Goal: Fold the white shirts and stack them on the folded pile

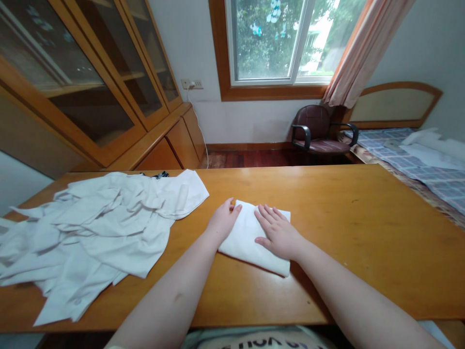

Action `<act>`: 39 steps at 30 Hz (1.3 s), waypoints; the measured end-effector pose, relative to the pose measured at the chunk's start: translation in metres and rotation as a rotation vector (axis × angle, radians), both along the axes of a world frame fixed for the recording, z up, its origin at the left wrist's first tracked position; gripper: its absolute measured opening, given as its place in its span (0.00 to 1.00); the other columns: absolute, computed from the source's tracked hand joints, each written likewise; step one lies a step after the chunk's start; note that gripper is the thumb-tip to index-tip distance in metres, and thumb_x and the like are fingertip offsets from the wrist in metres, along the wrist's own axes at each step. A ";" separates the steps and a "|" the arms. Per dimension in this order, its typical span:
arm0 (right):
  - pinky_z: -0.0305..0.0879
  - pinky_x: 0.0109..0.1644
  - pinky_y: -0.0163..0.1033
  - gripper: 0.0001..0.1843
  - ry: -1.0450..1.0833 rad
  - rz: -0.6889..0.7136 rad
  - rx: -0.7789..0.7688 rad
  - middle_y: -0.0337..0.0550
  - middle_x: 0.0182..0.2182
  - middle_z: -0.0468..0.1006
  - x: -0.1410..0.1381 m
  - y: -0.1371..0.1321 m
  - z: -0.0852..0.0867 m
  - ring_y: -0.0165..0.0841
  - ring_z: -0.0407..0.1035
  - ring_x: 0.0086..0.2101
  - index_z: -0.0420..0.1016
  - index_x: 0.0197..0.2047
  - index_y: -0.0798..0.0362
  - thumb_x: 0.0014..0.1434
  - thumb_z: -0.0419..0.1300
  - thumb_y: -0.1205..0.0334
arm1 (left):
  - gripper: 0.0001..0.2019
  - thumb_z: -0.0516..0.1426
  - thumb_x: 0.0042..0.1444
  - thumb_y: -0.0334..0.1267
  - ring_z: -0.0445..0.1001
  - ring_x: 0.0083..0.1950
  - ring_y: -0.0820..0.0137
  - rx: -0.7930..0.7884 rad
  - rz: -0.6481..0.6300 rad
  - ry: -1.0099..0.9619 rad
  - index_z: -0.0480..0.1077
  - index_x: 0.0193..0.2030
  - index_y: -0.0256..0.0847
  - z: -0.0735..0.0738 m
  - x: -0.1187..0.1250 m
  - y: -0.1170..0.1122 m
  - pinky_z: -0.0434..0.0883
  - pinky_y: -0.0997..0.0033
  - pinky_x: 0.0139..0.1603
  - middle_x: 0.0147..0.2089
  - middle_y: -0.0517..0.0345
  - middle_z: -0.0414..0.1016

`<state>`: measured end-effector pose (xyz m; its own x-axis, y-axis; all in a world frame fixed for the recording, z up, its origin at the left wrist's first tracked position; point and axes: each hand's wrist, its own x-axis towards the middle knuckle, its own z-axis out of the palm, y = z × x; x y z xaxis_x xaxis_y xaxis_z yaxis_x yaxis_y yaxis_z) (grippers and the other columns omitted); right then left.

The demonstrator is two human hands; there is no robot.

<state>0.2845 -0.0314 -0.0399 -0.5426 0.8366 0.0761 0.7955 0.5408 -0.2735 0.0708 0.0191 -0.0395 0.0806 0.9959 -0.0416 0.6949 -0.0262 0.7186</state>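
Note:
A white cloth [247,230], folded into a compact flat packet, lies on the wooden table in front of me. My left hand [223,220] is at its upper left edge, the thumb on top and the fingers curled at the side, partly hidden. Flat across the cloth's right half rests my right hand [278,230], palm down with fingers spread. To the left is a large loose heap of crumpled white garments [119,218], apart from both hands.
The wooden table [356,228] spans the view. Beyond it are a maroon armchair [317,128] and a window [269,43] with a pink curtain [366,53]. A glass-door cabinet [145,123] stands at left, a bed [428,160] at right. A small dark patterned item [160,175] lies behind the heap.

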 end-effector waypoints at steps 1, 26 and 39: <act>0.40 0.65 0.54 0.42 -0.005 0.006 0.001 0.56 0.65 0.48 0.000 0.001 0.000 0.47 0.42 0.64 0.49 0.67 0.58 0.59 0.49 0.40 | 0.23 0.49 0.59 0.51 0.72 0.51 0.62 0.001 0.021 -0.008 0.66 0.55 0.39 -0.002 -0.001 0.004 0.67 0.65 0.49 0.51 0.46 0.74; 0.57 0.51 0.42 0.26 0.055 -0.528 -0.033 0.53 0.47 0.76 0.011 0.014 0.010 0.41 0.67 0.48 0.72 0.51 0.56 0.65 0.41 0.51 | 0.16 0.48 0.59 0.45 0.73 0.41 0.66 -0.027 0.029 -0.023 0.72 0.46 0.43 -0.001 -0.007 0.020 0.65 0.71 0.39 0.41 0.55 0.77; 0.54 0.31 0.34 0.16 0.391 -0.701 -0.254 0.43 0.27 0.76 0.026 0.033 -0.003 0.33 0.68 0.30 0.73 0.29 0.53 0.58 0.52 0.52 | 0.10 0.52 0.56 0.41 0.71 0.35 0.68 0.010 0.120 0.009 0.72 0.33 0.41 -0.006 -0.004 0.021 0.62 0.72 0.33 0.34 0.57 0.76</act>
